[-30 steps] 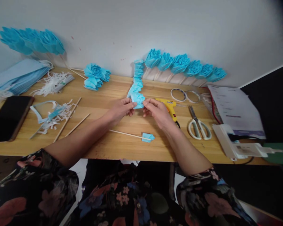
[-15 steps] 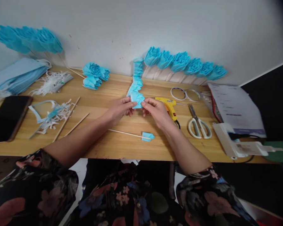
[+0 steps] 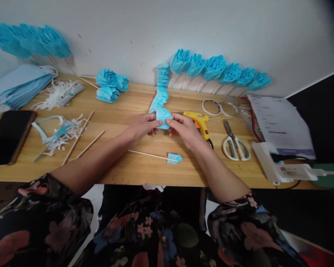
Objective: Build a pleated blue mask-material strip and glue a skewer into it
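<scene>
Between my hands, over the middle of the table, is the near end of a long folded blue strip (image 3: pixel 161 97) that looks like non-woven mask fabric. Its far end reaches back to the wall. My left hand (image 3: pixel 144 126) pinches the strip's left edge between thumb and fingers. On the right edge, my right hand (image 3: pixel 183 128) pinches it in the same way. In front of my hands lies a thin wooden stick (image 3: pixel 149 153) with a small folded blue piece (image 3: pixel 173 158) at its right end. A yellow glue gun (image 3: pixel 202 122) rests just beyond my right hand.
Blue fabric flowers on sticks (image 3: pixel 215 68) lean along the wall, with more flowers (image 3: pixel 110 83) at left. White-handled scissors (image 3: pixel 235 144), tape rolls (image 3: pixel 211 107) and a power strip (image 3: pixel 267 163) are at right. A phone (image 3: pixel 9 137), stacked masks (image 3: pixel 22 87) and scraps (image 3: pixel 68 133) lie left.
Both hands keep their pinch on the strip, whose near end has turned slightly to the right. The camera view has shifted a little; the stick and tools lie as before.
</scene>
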{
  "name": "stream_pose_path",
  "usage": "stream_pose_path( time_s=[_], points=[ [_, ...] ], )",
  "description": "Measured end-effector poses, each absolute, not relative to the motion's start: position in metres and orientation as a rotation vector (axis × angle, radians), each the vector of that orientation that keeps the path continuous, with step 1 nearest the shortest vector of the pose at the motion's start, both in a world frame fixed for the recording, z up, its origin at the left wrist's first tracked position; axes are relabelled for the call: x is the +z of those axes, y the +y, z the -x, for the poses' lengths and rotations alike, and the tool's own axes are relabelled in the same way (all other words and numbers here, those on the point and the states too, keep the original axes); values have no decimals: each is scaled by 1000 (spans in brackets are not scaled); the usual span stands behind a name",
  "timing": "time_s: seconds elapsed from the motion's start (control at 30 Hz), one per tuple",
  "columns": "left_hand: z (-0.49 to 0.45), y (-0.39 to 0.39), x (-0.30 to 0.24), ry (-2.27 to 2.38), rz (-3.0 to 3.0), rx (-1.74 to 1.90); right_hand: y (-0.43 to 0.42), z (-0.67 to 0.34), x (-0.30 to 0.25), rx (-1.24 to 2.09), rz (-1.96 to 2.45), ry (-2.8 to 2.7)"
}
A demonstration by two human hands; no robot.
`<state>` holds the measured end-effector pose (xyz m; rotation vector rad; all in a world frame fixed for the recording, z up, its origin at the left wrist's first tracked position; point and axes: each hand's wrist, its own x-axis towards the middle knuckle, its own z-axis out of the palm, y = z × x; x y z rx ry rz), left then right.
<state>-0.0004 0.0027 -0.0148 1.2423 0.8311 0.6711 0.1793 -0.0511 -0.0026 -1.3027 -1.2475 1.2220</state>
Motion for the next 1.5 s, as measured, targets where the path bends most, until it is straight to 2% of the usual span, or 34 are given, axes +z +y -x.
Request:
stream_pose_path(
  time_s=[0.53, 0.9, 1.1, 1.5],
  points=[
    [3, 6, -8, 714, -1150, 655, -47, -185, -5, 1169, 1296, -1188],
    [0, 5, -7, 812, -1113, 832, -51, -179, 0, 1356, 1234, -1075],
    [0, 1, -10, 681, -1098, 822, -53, -175, -1, 1311, 1219, -1132],
    [-2, -2, -9, 715, -1099, 760, -51, -176, -5, 1276, 1218, -1123]
  ],
)
